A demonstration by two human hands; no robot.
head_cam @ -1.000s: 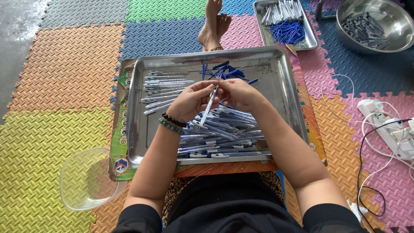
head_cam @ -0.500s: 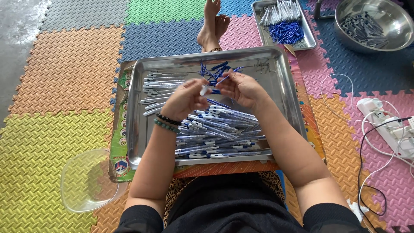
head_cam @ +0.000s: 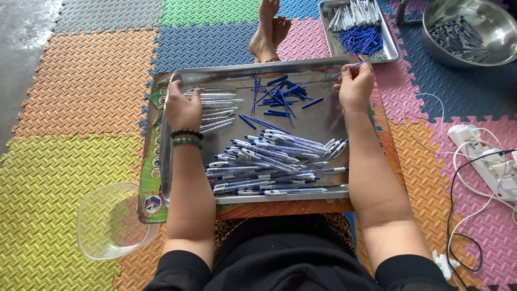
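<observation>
Both grips on steel tray [head_cam: 258, 70] rims.

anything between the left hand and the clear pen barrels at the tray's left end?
Nothing visible. The left hand rests at the left rim of the steel tray, and the clear barrels lie right beside its fingers on bare metal. The blue refills and assembled pens lie off to the side.

One camera sat on the person's head and looked almost straight down. It was close to the tray [head_cam: 177, 178] on the lap, and it also saw the mats [head_cam: 81, 86] beyond.
</observation>
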